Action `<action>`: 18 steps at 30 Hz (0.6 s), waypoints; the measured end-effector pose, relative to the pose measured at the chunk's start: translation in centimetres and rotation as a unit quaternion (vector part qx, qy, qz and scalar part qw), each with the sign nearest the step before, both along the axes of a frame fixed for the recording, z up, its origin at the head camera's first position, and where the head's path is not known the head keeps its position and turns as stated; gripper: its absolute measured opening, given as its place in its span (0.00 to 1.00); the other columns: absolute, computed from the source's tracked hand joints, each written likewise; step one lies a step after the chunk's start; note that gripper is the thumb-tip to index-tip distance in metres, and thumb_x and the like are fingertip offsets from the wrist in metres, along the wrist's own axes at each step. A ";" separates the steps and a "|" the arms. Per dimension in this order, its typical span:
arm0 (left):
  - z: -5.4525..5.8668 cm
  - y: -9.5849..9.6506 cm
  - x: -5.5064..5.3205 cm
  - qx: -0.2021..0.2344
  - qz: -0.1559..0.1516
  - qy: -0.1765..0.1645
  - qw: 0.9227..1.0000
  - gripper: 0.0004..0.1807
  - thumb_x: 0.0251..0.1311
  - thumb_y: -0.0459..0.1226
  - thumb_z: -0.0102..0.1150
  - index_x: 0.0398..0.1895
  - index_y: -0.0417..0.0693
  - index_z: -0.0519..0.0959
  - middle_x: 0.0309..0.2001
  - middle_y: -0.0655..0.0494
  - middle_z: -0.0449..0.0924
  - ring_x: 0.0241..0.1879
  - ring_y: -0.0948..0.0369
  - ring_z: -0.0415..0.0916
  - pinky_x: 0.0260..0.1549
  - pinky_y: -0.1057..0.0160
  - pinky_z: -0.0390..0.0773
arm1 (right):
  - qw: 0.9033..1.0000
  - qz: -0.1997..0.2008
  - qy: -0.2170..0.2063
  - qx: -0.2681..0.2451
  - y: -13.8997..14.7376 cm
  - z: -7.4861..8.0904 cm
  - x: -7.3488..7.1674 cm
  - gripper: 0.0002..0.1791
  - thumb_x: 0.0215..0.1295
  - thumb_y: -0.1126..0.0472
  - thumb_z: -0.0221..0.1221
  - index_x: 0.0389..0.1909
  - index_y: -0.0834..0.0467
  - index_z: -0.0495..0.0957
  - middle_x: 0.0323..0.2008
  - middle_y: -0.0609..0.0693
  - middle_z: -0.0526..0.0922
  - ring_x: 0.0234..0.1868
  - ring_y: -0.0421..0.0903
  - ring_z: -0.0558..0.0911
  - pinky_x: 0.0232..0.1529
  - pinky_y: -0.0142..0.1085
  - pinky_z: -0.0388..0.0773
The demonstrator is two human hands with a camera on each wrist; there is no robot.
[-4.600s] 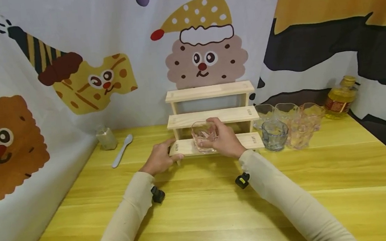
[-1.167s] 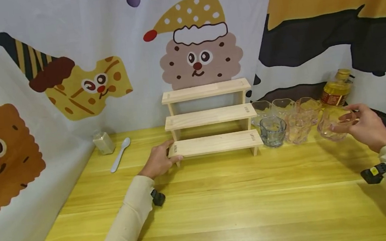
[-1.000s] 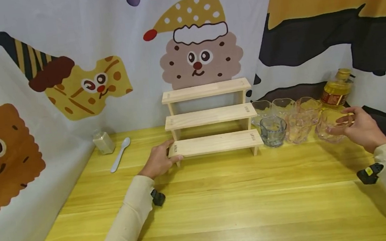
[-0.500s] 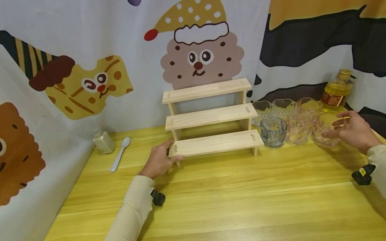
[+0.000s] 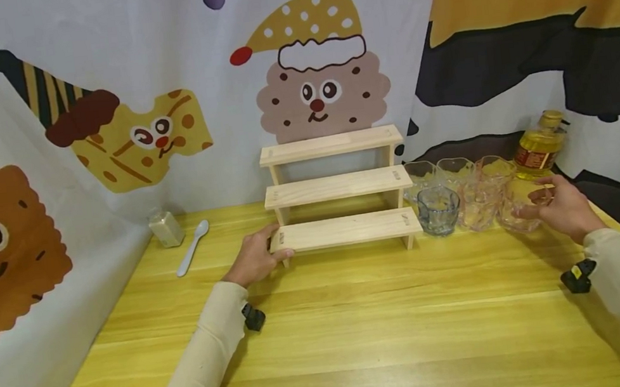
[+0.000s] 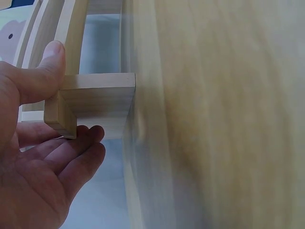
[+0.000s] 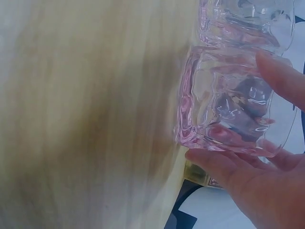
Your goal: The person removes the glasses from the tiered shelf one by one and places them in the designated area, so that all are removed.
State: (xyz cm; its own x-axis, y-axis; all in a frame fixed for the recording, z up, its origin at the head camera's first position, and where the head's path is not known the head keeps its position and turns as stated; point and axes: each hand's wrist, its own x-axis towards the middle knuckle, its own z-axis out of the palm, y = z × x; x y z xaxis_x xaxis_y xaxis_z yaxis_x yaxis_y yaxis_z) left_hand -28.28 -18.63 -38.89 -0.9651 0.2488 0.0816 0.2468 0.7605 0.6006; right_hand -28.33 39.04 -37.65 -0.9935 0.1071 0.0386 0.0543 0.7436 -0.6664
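Observation:
A three-step wooden rack (image 5: pixel 343 231) stands at the middle back. My left hand (image 5: pixel 253 259) grips the left end of its lowest step; in the left wrist view the thumb (image 6: pixel 50 67) lies over the board and the fingers curl beneath. At the right, my right hand (image 5: pixel 569 210) holds a pinkish clear glass (image 7: pixel 228 102) upright by its sides, thumb on one side and fingers on the other. The glass is at table level, right beside another pink glass (image 5: pixel 475 210). In front, a blue-grey glass (image 5: pixel 440 214) stands near the rack's right end.
Behind the front glasses stand clear glasses (image 5: pixel 455 172) and a pink one. An oil bottle (image 5: pixel 536 152) with a yellow cap stands at the back right corner. Left of the rack are a pale spoon (image 5: pixel 193 250) and a small jar (image 5: pixel 167 229). A printed cloth hangs behind the table.
My right hand has carried the pink glass from the lowest step to the far right, then shifted it left toward the other glasses. My left hand has stayed on the rack.

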 end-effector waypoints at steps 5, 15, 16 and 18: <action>0.1 -0.1 -0.2 0.000 -0.004 0.002 1.000 0.40 0.66 0.47 0.65 0.76 0.42 0.61 0.66 0.37 0.74 0.62 0.45 0.78 0.58 0.46 0.80 | 1.000 0.005 0.003 0.002 0.1 -0.1 -0.3 0.56 0.66 0.44 0.65 0.77 0.71 0.42 0.65 0.80 0.63 0.60 0.77 0.67 0.51 0.68 0.73; 0.1 -0.5 -0.2 -0.022 -0.019 0.020 0.999 0.39 0.68 0.46 0.62 0.77 0.41 0.61 0.66 0.37 0.75 0.62 0.44 0.77 0.57 0.46 0.80 | 0.997 0.042 -0.053 0.038 -0.4 0.7 -0.6 0.61 0.69 0.39 0.59 0.77 0.72 0.29 0.70 0.84 0.49 0.65 0.83 0.58 0.61 0.73 0.64; 0.3 -0.6 0.0 -0.029 -0.021 0.025 0.999 0.39 0.68 0.47 0.62 0.76 0.41 0.61 0.65 0.37 0.76 0.61 0.44 0.78 0.57 0.46 0.80 | 0.997 0.043 -0.050 0.051 -0.5 0.9 -0.4 0.62 0.69 0.38 0.59 0.77 0.72 0.30 0.70 0.84 0.49 0.65 0.83 0.57 0.60 0.74 0.63; 0.8 -0.6 0.5 -0.053 -0.020 0.036 0.998 0.38 0.68 0.47 0.62 0.75 0.41 0.63 0.58 0.37 0.81 0.54 0.45 0.82 0.54 0.47 0.81 | 0.995 0.035 -0.037 0.083 -0.9 1.3 -0.1 0.62 0.69 0.37 0.58 0.77 0.73 0.30 0.70 0.85 0.48 0.64 0.84 0.57 0.60 0.75 0.62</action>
State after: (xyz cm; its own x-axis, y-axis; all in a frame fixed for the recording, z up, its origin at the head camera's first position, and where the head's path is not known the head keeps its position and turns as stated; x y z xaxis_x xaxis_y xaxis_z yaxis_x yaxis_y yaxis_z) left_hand -27.82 -19.19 -38.07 -0.9466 0.2987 0.1215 0.3185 0.8068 0.4976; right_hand -28.43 38.15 -36.37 -0.9991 0.0361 -0.0229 0.0427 0.8464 -0.5308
